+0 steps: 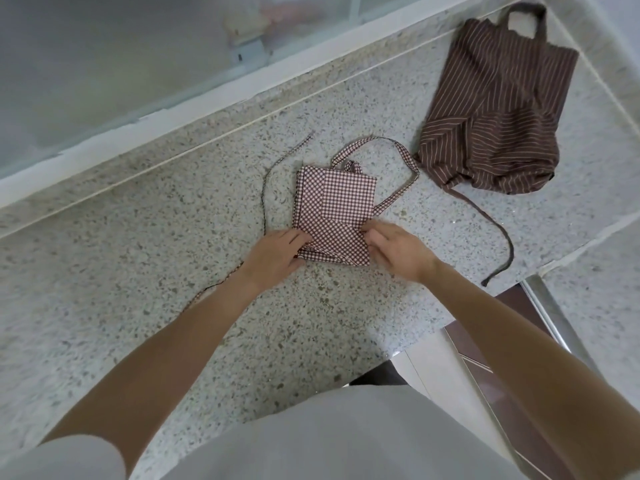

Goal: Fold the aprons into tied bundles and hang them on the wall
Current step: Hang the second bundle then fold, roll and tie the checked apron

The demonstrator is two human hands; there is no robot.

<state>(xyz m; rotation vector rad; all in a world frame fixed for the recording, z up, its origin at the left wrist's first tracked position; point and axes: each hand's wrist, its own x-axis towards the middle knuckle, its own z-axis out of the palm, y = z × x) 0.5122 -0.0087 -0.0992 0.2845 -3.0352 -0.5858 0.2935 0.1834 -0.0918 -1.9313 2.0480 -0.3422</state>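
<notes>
Head view only. Checked apron (337, 206) folded into a compact rectangle mid-way across the speckled stone surface (173, 220), neck loop (379, 157) sticking out at the far end, one thin tie (277, 164) trailing off to the left and another passing under the left forearm toward the near edge. Left hand (277, 256) on the near-left corner of the fold, fingers curled at the edge and apparently pinching the layers; right hand (394, 249) on the near-right corner, fingertips tucked against the edge, likely pinching too, though blur makes that grip hard to confirm. Striped brown apron (491, 109) lying loosely folded well apart at far right, its own tie (498, 233) snaking toward the surface edge; not bundled yet. Risks, judged from this layout: layers slipping and fanning open on the next fold or roll if either corner pinch loosens, since the near hem already looks uneven; left tie trapped under the forearm, dragging the bundle askew on any pull; neck loop folded inside by mistake, leaving nothing to hang from; ties ending up too short or unequal to knot round the bundle. Striped apron's tie close to the edge, likely to slide off if snagged.
</notes>
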